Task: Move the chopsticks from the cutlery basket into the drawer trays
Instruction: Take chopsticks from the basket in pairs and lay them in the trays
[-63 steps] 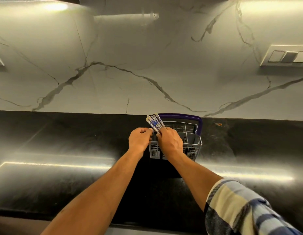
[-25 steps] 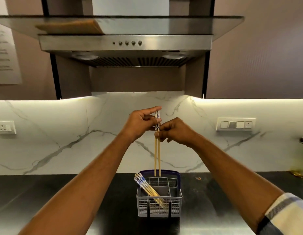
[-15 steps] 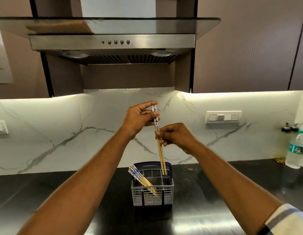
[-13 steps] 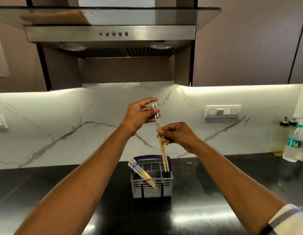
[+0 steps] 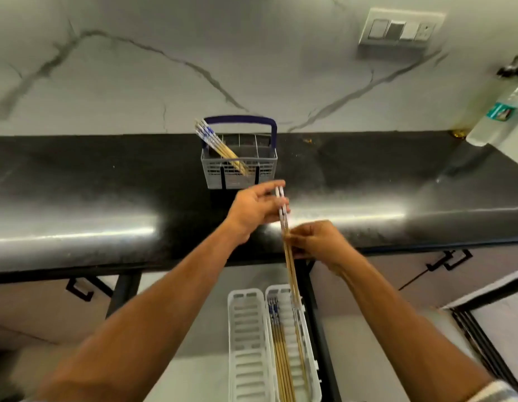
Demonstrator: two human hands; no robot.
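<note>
A pair of wooden chopsticks [image 5: 287, 250] with white-and-blue tops hangs nearly upright over the counter's front edge. My left hand [image 5: 256, 211] pinches their tops and my right hand [image 5: 316, 242] grips them lower down. Their tips reach down to the right-hand white tray [image 5: 310, 338] in the open drawer, where several chopsticks [image 5: 281, 352] lie. The left white tray [image 5: 246, 338] holds nothing. Behind my hands stands the grey cutlery basket [image 5: 239, 171] with a blue handle, holding a leaning bundle of chopsticks [image 5: 217, 143].
The black counter [image 5: 107, 184] runs across the view with a marble backsplash behind. A plastic bottle [image 5: 498, 117] stands at the far right, below a switch plate [image 5: 400, 29]. Closed cabinet fronts with black handles [image 5: 449, 261] flank the open drawer.
Both hands have carried the pair of chopsticks away from above the basket, down over the counter edge to the drawer. The view has tipped down, bringing the drawer trays into sight.
</note>
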